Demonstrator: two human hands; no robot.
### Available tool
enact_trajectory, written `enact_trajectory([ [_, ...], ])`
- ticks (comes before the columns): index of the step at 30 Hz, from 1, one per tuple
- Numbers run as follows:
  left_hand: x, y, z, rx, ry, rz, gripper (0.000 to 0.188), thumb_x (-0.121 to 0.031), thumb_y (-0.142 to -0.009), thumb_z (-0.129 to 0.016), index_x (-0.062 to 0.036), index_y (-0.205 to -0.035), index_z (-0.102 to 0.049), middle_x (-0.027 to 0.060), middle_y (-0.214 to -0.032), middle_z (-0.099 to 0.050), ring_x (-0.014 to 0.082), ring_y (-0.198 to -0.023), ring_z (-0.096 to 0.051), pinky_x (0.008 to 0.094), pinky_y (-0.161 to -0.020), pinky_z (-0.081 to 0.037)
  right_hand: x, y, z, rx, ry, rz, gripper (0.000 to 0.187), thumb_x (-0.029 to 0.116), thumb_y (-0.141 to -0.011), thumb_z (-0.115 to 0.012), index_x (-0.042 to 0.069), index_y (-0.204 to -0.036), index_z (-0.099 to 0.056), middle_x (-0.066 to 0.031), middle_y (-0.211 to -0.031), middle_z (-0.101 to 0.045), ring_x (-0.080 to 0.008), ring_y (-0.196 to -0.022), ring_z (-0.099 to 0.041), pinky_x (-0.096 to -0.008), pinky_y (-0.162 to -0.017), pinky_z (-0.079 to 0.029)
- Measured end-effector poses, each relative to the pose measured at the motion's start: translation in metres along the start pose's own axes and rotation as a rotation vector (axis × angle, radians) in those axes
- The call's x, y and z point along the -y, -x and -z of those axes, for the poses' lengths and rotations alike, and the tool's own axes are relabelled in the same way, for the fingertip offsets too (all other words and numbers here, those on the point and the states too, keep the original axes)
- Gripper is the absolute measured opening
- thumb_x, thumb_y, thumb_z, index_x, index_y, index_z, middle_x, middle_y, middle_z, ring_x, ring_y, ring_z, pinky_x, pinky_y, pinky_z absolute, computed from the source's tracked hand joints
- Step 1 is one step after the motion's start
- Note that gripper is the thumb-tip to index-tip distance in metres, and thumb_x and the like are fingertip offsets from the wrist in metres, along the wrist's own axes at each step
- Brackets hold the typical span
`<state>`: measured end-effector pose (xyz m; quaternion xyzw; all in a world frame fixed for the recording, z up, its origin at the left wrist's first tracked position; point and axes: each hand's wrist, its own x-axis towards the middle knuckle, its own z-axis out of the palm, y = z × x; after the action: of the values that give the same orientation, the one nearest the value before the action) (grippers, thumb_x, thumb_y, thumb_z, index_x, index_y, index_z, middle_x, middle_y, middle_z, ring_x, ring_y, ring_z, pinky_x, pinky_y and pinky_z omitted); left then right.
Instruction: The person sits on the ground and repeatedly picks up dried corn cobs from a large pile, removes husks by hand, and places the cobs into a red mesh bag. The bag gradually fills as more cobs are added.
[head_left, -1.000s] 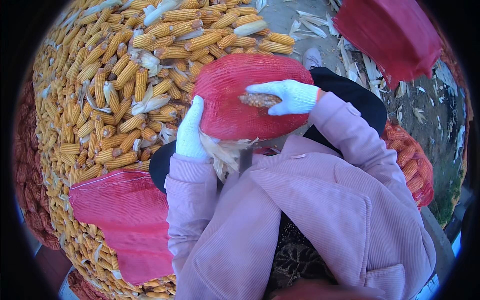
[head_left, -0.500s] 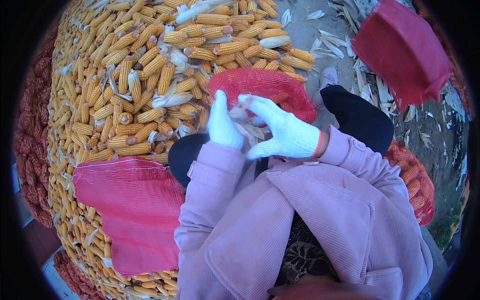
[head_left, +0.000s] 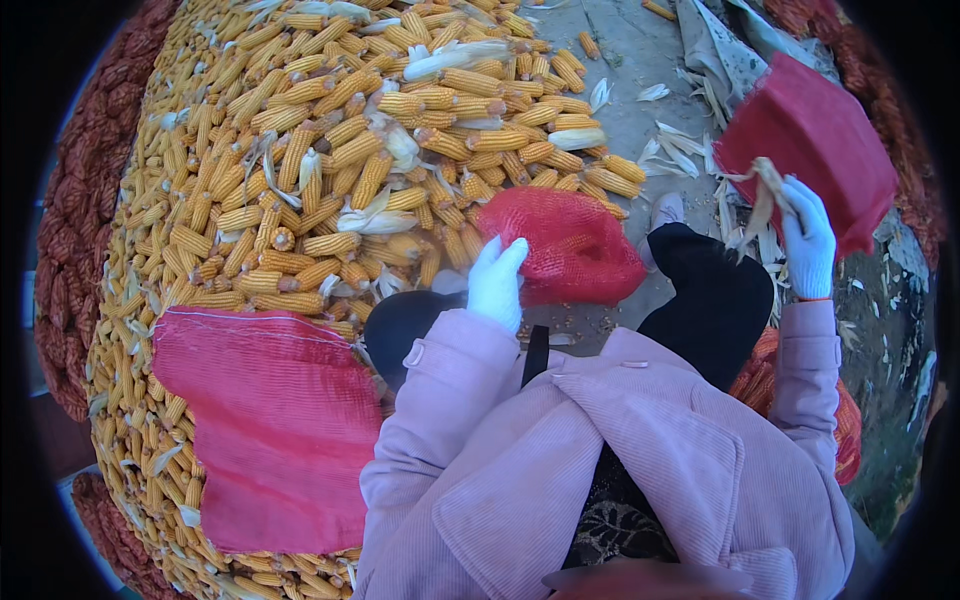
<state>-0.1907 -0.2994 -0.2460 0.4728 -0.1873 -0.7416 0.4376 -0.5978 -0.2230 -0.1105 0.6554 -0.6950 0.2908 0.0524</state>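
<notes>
My right hand point(head_left: 809, 238), in a white knit glove, is lifted out to the right. Dry corn husks point(head_left: 766, 204) dangle from its closed fingers. Also gloved in white, my left hand point(head_left: 496, 284) is closed at the near left edge of a red mesh bag point(head_left: 565, 240), its fingers pinching the mesh. The bag sits slumped in front of my knees, with a few corn cobs showing dimly through it. Beside the bag, a large heap of husked yellow corn cobs point(head_left: 330, 150) spreads over the left and far side.
A flat red mesh sack point(head_left: 280, 430) lies on the heap at the near left; another red sack point(head_left: 815, 150) lies at the far right. A filled mesh bag point(head_left: 848, 435) is beside my right leg. Stacked full bags point(head_left: 75, 270) line the left. Loose husks point(head_left: 675, 150) litter the concrete.
My right hand has swung away from the mesh bag to the right, carrying husks with it. The left hand has stayed at the bag. The view has shifted slightly.
</notes>
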Motion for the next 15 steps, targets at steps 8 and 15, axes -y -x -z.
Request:
enact_trajectory([
  [8, -0.001, -0.010, 0.003, 0.152, 0.243, 0.011, 0.031, -0.015, -0.105, -0.051, -0.0034, -0.134, -0.053, 0.0139, -0.128, -0.063, 0.0289, -0.114, -0.063, 0.0492, -0.099, -0.052, -0.046, 0.037, 0.053, 0.000, 0.358, -0.254, 0.064, 0.029, -0.091, -0.072, 0.004, -0.145, -0.051, -0.0240, -0.142, -0.055, -0.0360, -0.133, -0.053, -0.0425, -0.111, -0.042],
  [15, -0.015, 0.004, 0.013, 0.192, 0.331, 0.146, 0.042, -0.019, -0.105, -0.054, 0.0019, -0.141, -0.048, 0.0191, -0.136, -0.060, 0.0334, -0.123, -0.061, 0.0500, -0.105, -0.050, 0.055, 0.041, -0.195, 0.751, 0.102, -0.176, 0.119, 0.045, -0.069, -0.088, 0.008, -0.160, -0.020, -0.0242, -0.157, -0.036, -0.0395, -0.143, -0.040, -0.0465, -0.114, -0.039],
])
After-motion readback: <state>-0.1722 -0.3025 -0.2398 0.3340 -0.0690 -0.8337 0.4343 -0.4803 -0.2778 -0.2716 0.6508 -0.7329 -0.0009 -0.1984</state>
